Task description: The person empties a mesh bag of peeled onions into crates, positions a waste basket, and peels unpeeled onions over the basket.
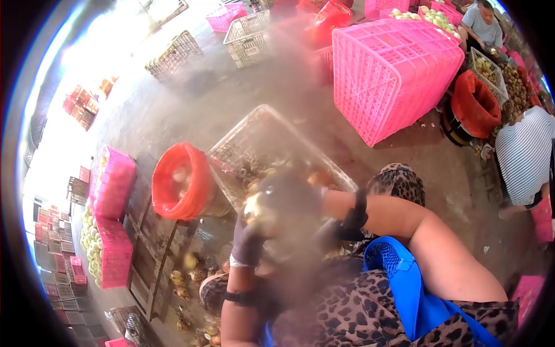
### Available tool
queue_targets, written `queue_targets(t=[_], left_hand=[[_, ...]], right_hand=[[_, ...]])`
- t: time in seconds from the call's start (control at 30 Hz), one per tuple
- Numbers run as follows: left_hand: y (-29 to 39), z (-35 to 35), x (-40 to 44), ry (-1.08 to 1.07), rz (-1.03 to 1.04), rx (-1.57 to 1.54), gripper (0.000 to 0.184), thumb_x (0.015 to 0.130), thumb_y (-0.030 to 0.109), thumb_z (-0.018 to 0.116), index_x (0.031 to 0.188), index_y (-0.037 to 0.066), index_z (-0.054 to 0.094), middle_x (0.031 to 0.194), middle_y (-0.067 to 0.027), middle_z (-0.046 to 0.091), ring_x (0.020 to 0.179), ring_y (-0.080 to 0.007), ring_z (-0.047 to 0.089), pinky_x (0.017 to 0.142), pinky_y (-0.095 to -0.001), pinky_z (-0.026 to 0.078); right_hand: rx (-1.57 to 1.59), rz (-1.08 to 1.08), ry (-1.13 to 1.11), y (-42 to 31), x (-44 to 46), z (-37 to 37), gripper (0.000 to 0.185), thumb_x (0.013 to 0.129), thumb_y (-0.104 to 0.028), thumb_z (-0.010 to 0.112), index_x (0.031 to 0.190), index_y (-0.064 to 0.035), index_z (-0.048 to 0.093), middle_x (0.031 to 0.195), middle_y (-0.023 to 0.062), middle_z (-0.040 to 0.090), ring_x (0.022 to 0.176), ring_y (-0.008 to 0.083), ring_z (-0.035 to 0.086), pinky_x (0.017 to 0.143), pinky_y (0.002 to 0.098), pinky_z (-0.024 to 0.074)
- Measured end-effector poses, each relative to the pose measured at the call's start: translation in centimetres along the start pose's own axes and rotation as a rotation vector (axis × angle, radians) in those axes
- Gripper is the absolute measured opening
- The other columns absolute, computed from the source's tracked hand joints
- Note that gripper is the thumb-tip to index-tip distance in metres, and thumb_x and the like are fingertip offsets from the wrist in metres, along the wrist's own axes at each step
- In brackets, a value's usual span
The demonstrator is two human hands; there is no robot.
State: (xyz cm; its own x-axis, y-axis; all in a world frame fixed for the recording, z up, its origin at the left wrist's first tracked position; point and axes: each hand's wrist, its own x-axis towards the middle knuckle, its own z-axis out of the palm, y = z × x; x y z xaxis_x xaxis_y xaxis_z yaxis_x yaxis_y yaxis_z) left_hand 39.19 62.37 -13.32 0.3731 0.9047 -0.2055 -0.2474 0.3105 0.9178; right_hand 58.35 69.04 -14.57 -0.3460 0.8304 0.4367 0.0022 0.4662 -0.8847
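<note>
A blurred smear covers the middle of the head view, so finger detail is partly lost. My left hand (248,240), in a dark glove, is closed around a pale, partly peeled onion (254,208). Close against it, on the right, is my right hand (303,199), also gloved; its fingers and anything in them are hidden by the blur. Both hands are above the near side of a whitish plastic crate (263,113), which contains onions and loose skins. Left of the crate stands a bucket lined with a red mesh bag (179,182), with pale onions inside.
Onions and skins (182,283) lie on the floor at lower left, beside a wooden frame (153,260). Pink crates (399,69) stand at upper right. Another red-lined bucket (477,104) is near a seated person (485,29) and a person in striped clothing (526,153).
</note>
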Motion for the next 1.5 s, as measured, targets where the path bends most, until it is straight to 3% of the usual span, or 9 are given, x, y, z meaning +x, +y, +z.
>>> queue_targets(t=[0.07,0.17,0.23,0.37,0.53,0.77,0.87,0.9,1.5], left_hand=[[-0.4,-0.4,0.4,-0.020,0.029,-0.121,0.091,0.071,0.040,0.082,0.143,0.004,0.040,0.128,-0.0165,0.057,0.117,-0.0343,0.059,0.097,-0.0544,0.051],[0.3,-0.2,-0.6,0.001,0.065,-0.232,0.088,0.067,0.029,0.084,0.139,0.002,0.043,0.127,-0.0171,0.057,0.116,-0.0340,0.060,0.098,-0.0538,0.051],[0.8,-0.4,-1.2,0.025,0.064,-0.288,0.089,0.063,0.024,0.084,0.139,0.001,0.043,0.130,-0.0180,0.056,0.118,-0.0337,0.058,0.100,-0.0518,0.050],[1.1,-0.6,-1.3,0.023,0.160,-0.270,0.088,0.072,0.050,0.079,0.139,0.005,0.044,0.136,-0.0147,0.054,0.124,-0.0334,0.054,0.104,-0.0513,0.047],[1.0,0.4,1.0,0.135,0.316,-0.257,0.096,0.078,0.081,0.053,0.140,0.009,0.044,0.140,-0.0101,0.052,0.128,-0.0304,0.050,0.107,-0.0500,0.044],[-1.7,-1.7,2.1,0.063,0.084,0.225,0.099,0.076,0.078,0.060,0.142,0.006,0.042,0.133,-0.0153,0.055,0.119,-0.0312,0.057,0.097,-0.0516,0.050],[-1.1,-0.6,1.6,0.063,-0.001,-0.323,0.091,0.079,0.064,0.067,0.141,0.003,0.042,0.133,-0.0158,0.055,0.119,-0.0316,0.057,0.102,-0.0490,0.047],[0.3,0.7,1.2,0.058,-0.010,-0.477,0.081,0.072,0.038,0.084,0.136,0.003,0.047,0.128,-0.0127,0.055,0.118,-0.0274,0.056,0.100,-0.0428,0.049],[1.9,0.9,-0.8,0.151,0.302,-0.164,0.092,0.066,0.044,0.085,0.137,0.004,0.045,0.127,-0.0121,0.056,0.116,-0.0251,0.057,0.099,-0.0421,0.049]], right_hand=[[0.112,0.059,-0.028,0.9,-0.4,-0.2,0.024,0.092,-0.022,0.062,0.082,-0.0015,0.068,0.065,0.0123,0.065,0.060,0.0217,0.063,0.057,0.0362,0.0511],[0.803,0.721,-0.203,3.5,1.3,-6.9,0.023,0.094,-0.020,0.056,0.089,-0.0010,0.068,0.072,0.0129,0.067,0.067,0.0235,0.065,0.064,0.0387,0.0519],[0.190,0.814,-0.168,0.6,1.2,-9.7,0.024,0.097,-0.020,0.052,0.100,-0.0017,0.067,0.085,0.0145,0.069,0.078,0.0242,0.067,0.072,0.0394,0.0522],[-0.781,0.304,-0.180,7.2,-2.5,-5.0,0.034,0.097,-0.025,0.057,0.124,-0.0052,0.063,0.114,0.0133,0.067,0.102,0.0246,0.064,0.085,0.0379,0.0511],[0.245,0.575,-0.158,4.2,-2.8,-0.7,0.056,0.094,-0.029,0.066,0.142,-0.0043,0.049,0.106,0.0102,0.069,0.095,0.0181,0.064,0.083,0.0332,0.0520],[-0.332,0.027,-0.093,-0.7,-3.3,-0.3,0.068,0.088,-0.026,0.069,0.146,-0.0002,0.042,0.114,0.0215,0.069,0.099,0.0269,0.068,0.088,0.0348,0.0519],[-0.457,0.039,-0.079,-2.6,-3.4,-0.3,0.061,0.085,-0.019,0.065,0.140,-0.0005,0.048,0.108,0.0269,0.067,0.093,0.0367,0.068,0.082,0.0395,0.0538],[-0.513,0.022,-0.078,-2.8,-3.4,-0.2,0.060,0.084,-0.018,0.064,0.139,-0.0004,0.048,0.105,0.0272,0.067,0.091,0.0377,0.068,0.080,0.0409,0.0540],[-0.715,0.114,-0.356,8.6,-5.5,-3.5,0.048,0.092,-0.020,0.058,0.138,-0.0073,0.051,0.097,0.0124,0.067,0.078,0.0277,0.065,0.072,0.0403,0.0532]])
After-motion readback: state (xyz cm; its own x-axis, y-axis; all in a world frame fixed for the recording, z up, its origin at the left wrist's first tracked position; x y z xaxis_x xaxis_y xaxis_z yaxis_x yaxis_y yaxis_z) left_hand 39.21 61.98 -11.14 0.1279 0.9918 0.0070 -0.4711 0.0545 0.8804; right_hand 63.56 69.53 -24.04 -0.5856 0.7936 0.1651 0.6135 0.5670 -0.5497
